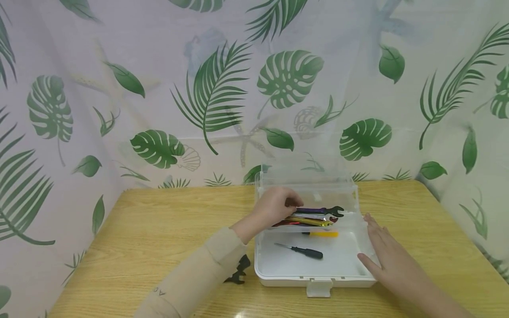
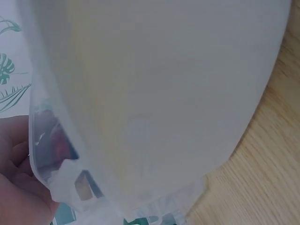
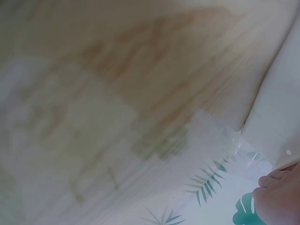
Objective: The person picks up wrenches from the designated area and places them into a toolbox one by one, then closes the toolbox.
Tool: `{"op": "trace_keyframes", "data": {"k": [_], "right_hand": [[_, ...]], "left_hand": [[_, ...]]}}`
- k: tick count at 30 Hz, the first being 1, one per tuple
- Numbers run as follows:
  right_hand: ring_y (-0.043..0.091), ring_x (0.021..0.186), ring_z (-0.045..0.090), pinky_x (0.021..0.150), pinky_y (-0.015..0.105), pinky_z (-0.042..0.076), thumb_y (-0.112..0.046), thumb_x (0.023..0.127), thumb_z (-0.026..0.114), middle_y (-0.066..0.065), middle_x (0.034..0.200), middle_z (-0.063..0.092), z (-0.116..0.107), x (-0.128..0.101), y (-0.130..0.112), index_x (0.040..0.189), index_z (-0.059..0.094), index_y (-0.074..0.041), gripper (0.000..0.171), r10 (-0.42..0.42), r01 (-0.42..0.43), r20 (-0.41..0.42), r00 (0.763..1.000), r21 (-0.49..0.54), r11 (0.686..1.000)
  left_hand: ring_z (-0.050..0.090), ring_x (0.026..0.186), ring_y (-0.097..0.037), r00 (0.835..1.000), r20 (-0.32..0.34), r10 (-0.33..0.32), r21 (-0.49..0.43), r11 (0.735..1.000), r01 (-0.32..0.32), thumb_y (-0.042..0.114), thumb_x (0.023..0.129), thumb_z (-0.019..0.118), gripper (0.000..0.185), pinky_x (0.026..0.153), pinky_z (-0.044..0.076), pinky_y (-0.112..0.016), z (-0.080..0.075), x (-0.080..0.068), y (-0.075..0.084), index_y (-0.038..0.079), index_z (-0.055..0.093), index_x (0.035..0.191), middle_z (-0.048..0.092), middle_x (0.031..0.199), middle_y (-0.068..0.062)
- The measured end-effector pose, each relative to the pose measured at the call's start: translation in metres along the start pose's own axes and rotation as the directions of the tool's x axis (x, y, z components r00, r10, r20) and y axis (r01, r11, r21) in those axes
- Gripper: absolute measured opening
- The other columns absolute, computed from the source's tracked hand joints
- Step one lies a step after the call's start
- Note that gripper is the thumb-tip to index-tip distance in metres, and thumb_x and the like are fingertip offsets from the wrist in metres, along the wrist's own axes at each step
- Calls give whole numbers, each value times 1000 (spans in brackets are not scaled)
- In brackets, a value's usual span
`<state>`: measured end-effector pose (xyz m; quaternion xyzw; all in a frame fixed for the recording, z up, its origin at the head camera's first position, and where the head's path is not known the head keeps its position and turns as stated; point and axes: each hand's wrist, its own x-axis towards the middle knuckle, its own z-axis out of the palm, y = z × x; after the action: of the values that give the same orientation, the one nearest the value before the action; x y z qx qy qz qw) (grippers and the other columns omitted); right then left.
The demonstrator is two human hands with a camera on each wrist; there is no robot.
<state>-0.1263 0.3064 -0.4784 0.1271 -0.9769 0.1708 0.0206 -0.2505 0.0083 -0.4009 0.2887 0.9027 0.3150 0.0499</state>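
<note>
The wrenches [image 1: 314,216], a fanned bundle in purple, silver, gold and red, hang over the far half of the open box [image 1: 314,276], their open ends pointing right. The left hand [image 1: 274,207] has its grip closed round their handle ends, fingers curled over the top; in the left-wrist view only the palm edge [image 2: 16,187] shows, against the box's clear plastic. The right hand [image 1: 387,254] lies flat and relaxed against the box's right wall, fingers straight, holding nothing; its wrist view is mostly blur, with a fingertip [image 3: 279,199] at the corner.

Below the bundle in the box lie a small yellow piece [image 1: 324,234] and a black-handled screwdriver [image 1: 303,251]. The clear lid [image 1: 306,181] stands up behind. A black tool [image 1: 238,270] lies on the bench [image 1: 139,229] just left of the box, partly hidden by the sleeve [image 1: 199,274].

To handle the bundle well, I judge the left grip should stay firm and level so no wrench slips out of the fan, while the right hand steadies the box and the bundle is kept off the screwdriver and the lid.
</note>
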Motion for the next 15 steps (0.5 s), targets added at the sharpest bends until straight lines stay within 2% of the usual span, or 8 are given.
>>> {"op": "trace_keyframes", "data": {"k": [3,6,10,15], "right_hand": [[56,155,28,135,44,-3,-40,109,57,24,177,12,-1,0,-1,167,11,6,88,21,-21,18,1000,6,1000],[57,154,28,133,60,11,-41,108,57,24,177,13,-1,0,-1,168,10,5,89,31,-32,25,999,5,999],[57,154,28,127,69,22,-43,108,57,23,177,12,-2,2,-2,168,8,4,90,41,-40,35,999,-2,999],[57,154,28,124,72,25,-43,108,58,23,178,11,-3,2,-2,168,9,4,91,45,-45,43,998,1,999]], "left_hand": [[76,105,-19,1000,-9,18,-18,1000,-18,3,100,71,17,91,60,-23,-2,-1,-2,8,81,112,82,114,-7],[76,106,-21,999,-12,33,-46,998,-34,3,100,71,16,92,60,-25,-5,-3,-4,6,81,113,81,114,-8],[76,105,-22,999,-7,36,-74,997,-36,4,101,71,15,91,61,-26,-8,-5,-7,4,80,113,81,114,-10],[76,105,-23,1000,-9,29,-115,993,-30,6,101,71,15,89,61,-25,-12,-8,-15,4,79,114,80,115,-11]]}}
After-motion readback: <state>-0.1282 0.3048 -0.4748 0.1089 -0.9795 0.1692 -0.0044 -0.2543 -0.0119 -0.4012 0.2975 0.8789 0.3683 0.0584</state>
